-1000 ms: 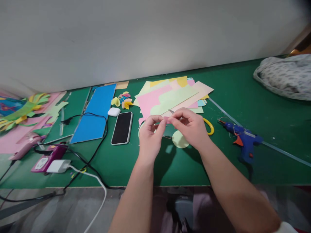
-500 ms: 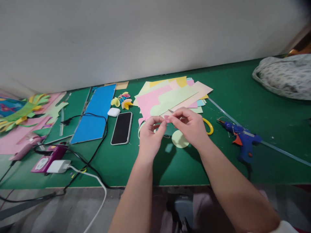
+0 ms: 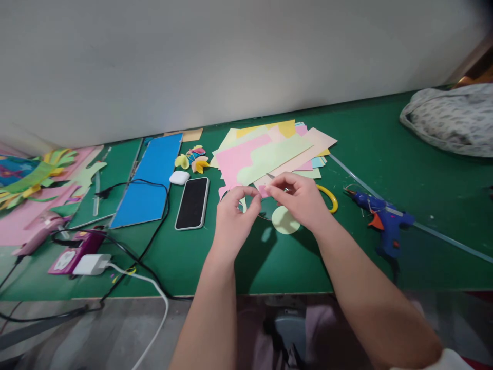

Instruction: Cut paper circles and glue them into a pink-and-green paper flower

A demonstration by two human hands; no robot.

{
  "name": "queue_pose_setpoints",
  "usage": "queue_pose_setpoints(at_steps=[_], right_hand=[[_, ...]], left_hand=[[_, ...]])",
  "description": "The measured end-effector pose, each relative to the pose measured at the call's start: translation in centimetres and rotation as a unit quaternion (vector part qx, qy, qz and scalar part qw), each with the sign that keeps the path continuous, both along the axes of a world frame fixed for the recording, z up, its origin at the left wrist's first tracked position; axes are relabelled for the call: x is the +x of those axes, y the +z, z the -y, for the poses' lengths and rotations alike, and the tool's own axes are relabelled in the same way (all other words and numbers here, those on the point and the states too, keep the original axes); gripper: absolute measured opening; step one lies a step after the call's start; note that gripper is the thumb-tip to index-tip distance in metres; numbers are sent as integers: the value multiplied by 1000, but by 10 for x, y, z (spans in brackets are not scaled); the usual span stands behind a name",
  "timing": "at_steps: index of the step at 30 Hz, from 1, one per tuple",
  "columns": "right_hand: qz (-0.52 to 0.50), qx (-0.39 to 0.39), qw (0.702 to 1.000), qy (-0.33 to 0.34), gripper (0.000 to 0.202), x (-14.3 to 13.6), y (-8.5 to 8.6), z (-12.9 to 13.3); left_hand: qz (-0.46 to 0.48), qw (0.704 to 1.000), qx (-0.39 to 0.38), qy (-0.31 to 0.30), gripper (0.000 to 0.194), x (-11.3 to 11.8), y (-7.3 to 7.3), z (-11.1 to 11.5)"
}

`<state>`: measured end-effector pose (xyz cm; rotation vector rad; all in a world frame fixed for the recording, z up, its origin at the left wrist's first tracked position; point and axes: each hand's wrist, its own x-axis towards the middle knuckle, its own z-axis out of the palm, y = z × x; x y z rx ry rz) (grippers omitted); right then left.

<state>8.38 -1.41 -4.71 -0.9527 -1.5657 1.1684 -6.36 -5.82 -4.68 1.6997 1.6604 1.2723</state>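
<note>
L hand has eased off toward 8 o'clk, thumb + index narrow, nearly meeting; can't tell if they grip anything. Pink paper bit sits approx 2 o'clk of those tips, pinched in fingertips of R hand, so R's nearer; long axis too small to tell. Pale-green disc at 5 o'clk of it. Cloth bag far off, 2 o'clk, contents hidden.

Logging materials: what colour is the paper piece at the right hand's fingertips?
The paper piece is pink, clearest in the head view.
</note>
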Motion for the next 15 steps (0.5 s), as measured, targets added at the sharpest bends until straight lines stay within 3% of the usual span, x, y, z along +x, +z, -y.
queue_pose_setpoints(at_steps=[15], right_hand=[[25,10,1000,-11,10,-2,1,0]], left_hand=[[1,999,-32,-13,5,0,-1,-1]])
